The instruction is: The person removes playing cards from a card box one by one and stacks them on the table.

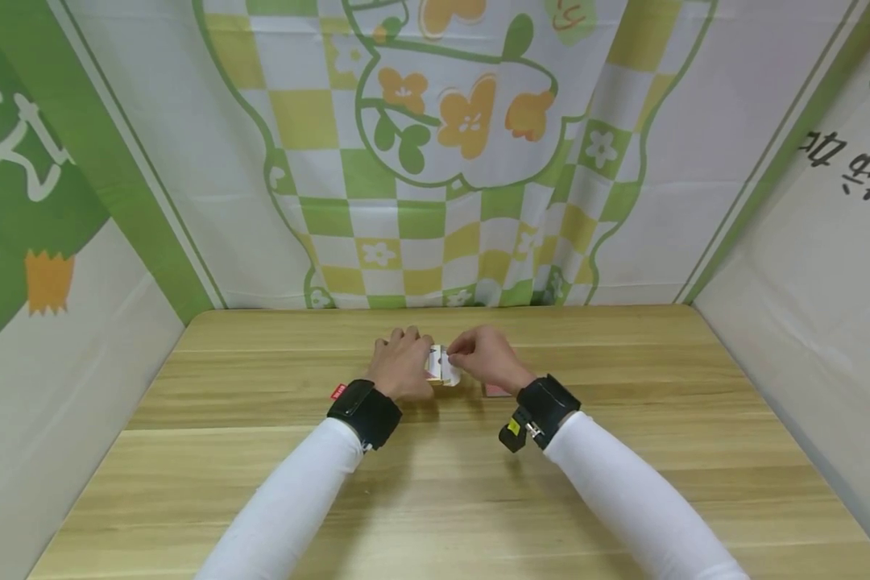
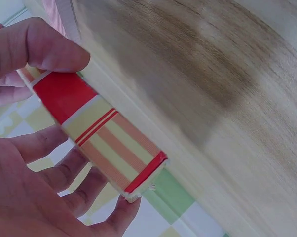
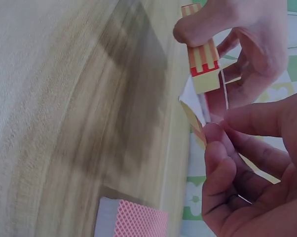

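Note:
A small card box (image 2: 114,143) with red, cream and orange stripes is in my left hand (image 1: 400,366), the thumb on one narrow side and the fingers on the other. In the head view the box's pale open end (image 1: 435,364) faces my right hand (image 1: 489,357). There my right thumb and fingertips pinch the edge of the white end flap (image 3: 190,101), which stands folded out. The inside of the box is mostly hidden. A deck of cards (image 3: 141,219) with a red-and-white lattice back lies on the table, partly below my right wrist.
The wooden table (image 1: 435,499) ends at a hanging curtain (image 1: 420,225) with green and yellow checks. White printed cloth walls (image 1: 812,266) stand on both sides. Black camera straps (image 1: 366,412) circle both wrists over white sleeves.

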Demonstrator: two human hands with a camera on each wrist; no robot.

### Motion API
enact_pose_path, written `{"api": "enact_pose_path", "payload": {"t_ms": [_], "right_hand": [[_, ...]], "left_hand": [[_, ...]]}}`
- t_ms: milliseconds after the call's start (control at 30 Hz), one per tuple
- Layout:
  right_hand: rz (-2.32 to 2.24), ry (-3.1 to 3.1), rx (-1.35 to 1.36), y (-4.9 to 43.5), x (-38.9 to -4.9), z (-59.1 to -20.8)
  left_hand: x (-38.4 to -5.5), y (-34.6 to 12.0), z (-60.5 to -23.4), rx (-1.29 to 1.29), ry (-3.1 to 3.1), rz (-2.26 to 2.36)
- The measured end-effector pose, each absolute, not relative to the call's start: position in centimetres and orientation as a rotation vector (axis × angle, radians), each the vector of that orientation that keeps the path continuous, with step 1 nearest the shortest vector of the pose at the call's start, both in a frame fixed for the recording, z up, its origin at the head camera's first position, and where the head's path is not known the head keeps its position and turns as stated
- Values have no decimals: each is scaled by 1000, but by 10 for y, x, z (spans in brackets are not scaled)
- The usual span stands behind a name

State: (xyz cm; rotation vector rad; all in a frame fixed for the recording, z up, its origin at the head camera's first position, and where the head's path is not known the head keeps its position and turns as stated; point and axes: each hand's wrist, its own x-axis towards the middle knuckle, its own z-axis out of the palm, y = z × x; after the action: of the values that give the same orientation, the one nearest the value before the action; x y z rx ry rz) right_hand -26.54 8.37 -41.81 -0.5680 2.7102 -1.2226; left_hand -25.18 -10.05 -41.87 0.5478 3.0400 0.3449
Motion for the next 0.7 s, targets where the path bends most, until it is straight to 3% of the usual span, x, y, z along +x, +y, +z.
{"api": "enact_pose_path", "payload": {"t_ms": [700], "right_hand": [[-1268,2719,-413,72,-272,-432]], "left_hand": [[-253,-100,-422,580,3041,320]]}}
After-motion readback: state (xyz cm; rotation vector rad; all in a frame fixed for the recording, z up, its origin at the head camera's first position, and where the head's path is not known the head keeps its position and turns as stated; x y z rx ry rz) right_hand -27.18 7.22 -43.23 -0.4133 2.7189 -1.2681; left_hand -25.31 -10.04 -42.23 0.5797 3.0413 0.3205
